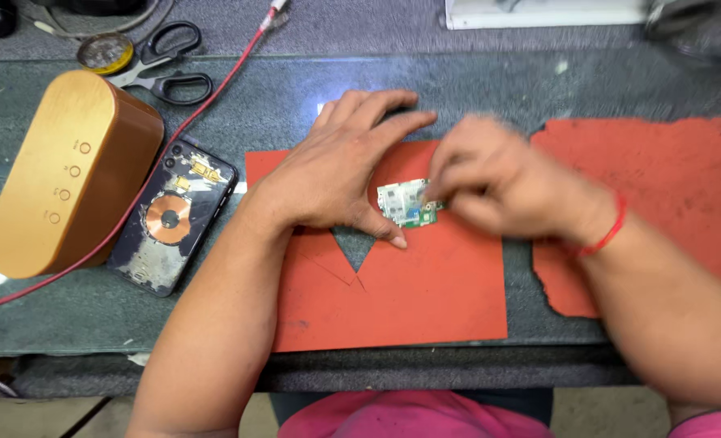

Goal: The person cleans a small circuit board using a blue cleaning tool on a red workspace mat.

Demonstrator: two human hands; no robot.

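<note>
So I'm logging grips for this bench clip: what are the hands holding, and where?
Both hold a small green circuit board: left hand at its left edge, right hand at its right end.

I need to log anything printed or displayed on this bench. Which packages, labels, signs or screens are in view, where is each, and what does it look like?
No packages, signs or lit screens in view.
Gold speaker: rounded oblong at left, with four small round markings on top.
Round tin: top left beside the scissors, brass-coloured lid, any label too blurred to tell.
Opened phone back: beside the speaker, dark, with a copper coil showing; no display visible.
</note>
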